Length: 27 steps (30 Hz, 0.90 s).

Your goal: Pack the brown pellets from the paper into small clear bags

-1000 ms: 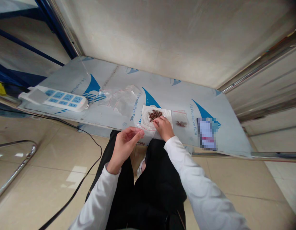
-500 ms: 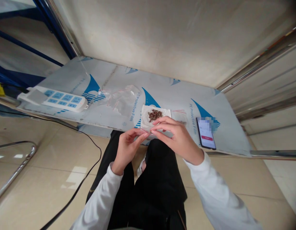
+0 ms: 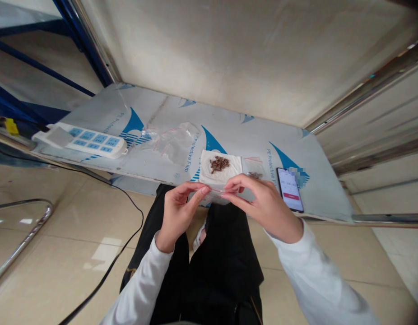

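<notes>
Black trousers (image 3: 225,253) fill the near edge, below two white-sleeved arms. Left hand (image 3: 178,212) and right hand (image 3: 268,205) stand a little apart, joined only by a clear zip bag (image 3: 218,197): thumb and forefinger of each pinch one end of its red-lined edge. Gripping both ends probably keeps that edge taut and level, with the limp film hanging below it at the table's front. Whether the mouth is open I cannot tell.

Just beyond lies a white tissue-like sheet (image 3: 206,175), with small brown pieces (image 3: 220,164) heaped on it; the pale sheet likely keeps them gathered and easy to see. Touching or just beside its right edge is a second zip bag (image 3: 252,165) with similar pieces in its lower part, partly behind the right hand. Further right, a phone (image 3: 290,192) lies face up, screen lit, presumably so it can be read at a glance. Crumpled clear bags (image 3: 177,144) lie to the left, and past them a white power strip (image 3: 90,141), set at the end of the film-covered table (image 3: 236,131). Behind rises a pale wall (image 3: 212,58).

A second ago the right hand was at the heap; half a second ago its fingertips nearly met the left's. Now they are spread along the bag's edge, while the left hand has barely moved.
</notes>
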Tool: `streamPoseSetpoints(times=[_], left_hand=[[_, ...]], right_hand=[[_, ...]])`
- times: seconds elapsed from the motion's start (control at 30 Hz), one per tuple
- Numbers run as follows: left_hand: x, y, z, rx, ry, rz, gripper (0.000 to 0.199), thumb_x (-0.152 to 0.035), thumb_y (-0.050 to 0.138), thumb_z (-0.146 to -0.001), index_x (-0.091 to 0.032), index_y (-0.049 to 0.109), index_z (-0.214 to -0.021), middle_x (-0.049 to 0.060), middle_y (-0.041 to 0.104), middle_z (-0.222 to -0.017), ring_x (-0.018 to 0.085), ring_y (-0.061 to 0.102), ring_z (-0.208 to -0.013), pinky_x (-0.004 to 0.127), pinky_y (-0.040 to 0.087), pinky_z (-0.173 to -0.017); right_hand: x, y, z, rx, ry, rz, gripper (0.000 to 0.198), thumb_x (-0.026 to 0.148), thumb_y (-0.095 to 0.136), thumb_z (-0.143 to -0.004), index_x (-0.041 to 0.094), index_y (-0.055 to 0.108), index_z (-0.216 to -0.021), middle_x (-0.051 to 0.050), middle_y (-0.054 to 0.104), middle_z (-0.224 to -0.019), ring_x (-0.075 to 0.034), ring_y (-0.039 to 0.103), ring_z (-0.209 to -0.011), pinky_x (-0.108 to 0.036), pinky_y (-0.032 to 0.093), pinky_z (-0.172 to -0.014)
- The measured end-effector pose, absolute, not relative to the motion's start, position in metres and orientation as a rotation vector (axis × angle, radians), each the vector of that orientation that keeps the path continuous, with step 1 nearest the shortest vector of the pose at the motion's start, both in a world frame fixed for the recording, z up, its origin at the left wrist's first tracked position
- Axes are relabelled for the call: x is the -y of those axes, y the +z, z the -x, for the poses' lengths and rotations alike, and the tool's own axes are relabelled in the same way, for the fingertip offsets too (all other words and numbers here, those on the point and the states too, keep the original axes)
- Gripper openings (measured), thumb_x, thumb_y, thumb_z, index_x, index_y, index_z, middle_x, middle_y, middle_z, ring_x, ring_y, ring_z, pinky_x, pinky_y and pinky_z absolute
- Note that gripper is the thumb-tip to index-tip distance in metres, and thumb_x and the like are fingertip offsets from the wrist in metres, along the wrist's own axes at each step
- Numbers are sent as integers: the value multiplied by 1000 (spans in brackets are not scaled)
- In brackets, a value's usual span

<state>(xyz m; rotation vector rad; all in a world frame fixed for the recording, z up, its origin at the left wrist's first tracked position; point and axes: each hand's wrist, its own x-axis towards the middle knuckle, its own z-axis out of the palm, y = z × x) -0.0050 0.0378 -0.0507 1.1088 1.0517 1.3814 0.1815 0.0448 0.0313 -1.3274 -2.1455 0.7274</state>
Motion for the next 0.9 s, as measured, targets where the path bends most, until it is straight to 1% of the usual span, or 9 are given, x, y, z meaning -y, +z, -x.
streamPoseSetpoints(times=[0.1,0.13,0.17,0.23,0.33,0.47,0.6,0.7,0.9], left_hand=[[-35,-50,4,-1096,1392,-1139,10,-27,71,-78,-17,71,-81,3,73,-80,14,67,-77,24,51,-77],[-34,-50,3,-1105,1391,-1150,10,-27,70,-79,-17,71,-81,3,72,-79,14,66,-76,24,51,-76],[-33,-49,2,-1111,1388,-1166,10,-27,69,-80,-17,70,-81,3,71,-79,14,65,-75,23,50,-75],[-31,-46,0,-1121,1378,-1206,11,-28,66,-82,-16,67,-82,3,69,-78,13,63,-74,23,49,-73],[-30,-42,-2,-1114,1349,-1233,12,-28,64,-84,-16,65,-84,3,67,-80,14,61,-76,23,48,-74],[-32,-41,0,-1042,1230,-1253,14,-27,67,-82,-16,68,-90,5,71,-88,15,63,-81,25,49,-78],[-32,-40,0,-1051,1224,-1261,11,-26,68,-81,-15,69,-80,5,72,-79,15,65,-76,24,49,-75],[-31,-39,-1,-1078,1268,-1214,13,-27,67,-83,-15,67,-77,3,70,-74,13,63,-71,23,48,-71],[-30,-39,-2,-1081,1305,-1162,12,-26,66,-83,-15,64,-79,1,66,-74,12,60,-71,22,47,-71]], right_hand=[[-39,21,-177,1880,838,1384,32,28,69,-82,23,60,-113,0,69,-86,-15,66,-81,-26,52,-78],[-38,17,-175,1815,905,1386,37,30,71,-80,23,60,-115,-1,69,-88,-16,66,-83,-28,52,-79],[-37,12,-172,1754,985,1383,36,32,72,-79,22,62,-112,-2,70,-89,-16,66,-85,-29,52,-80],[-36,5,-166,1638,1137,1357,24,35,72,-79,20,68,-97,-3,71,-88,-17,66,-84,-28,53,-77],[-36,-1,-160,1511,1198,1285,16,33,70,-80,17,70,-79,-3,70,-79,-15,65,-76,-27,52,-71],[-35,-2,-161,1505,1166,1266,10,28,74,-77,18,72,-77,-2,69,-76,-14,62,-71,-25,49,-66],[-32,-5,-163,1338,1368,1291,14,31,76,-75,19,73,-82,-3,73,-82,-15,67,-79,-26,53,-74],[-28,-11,-163,1141,1479,1287,21,35,77,-73,18,72,-85,-4,74,-83,-16,68,-78,-27,54,-75],[-22,-15,-165,1033,1355,1297,18,33,79,-71,18,70,-77,0,70,-72,-11,64,-68,-21,51,-68]])
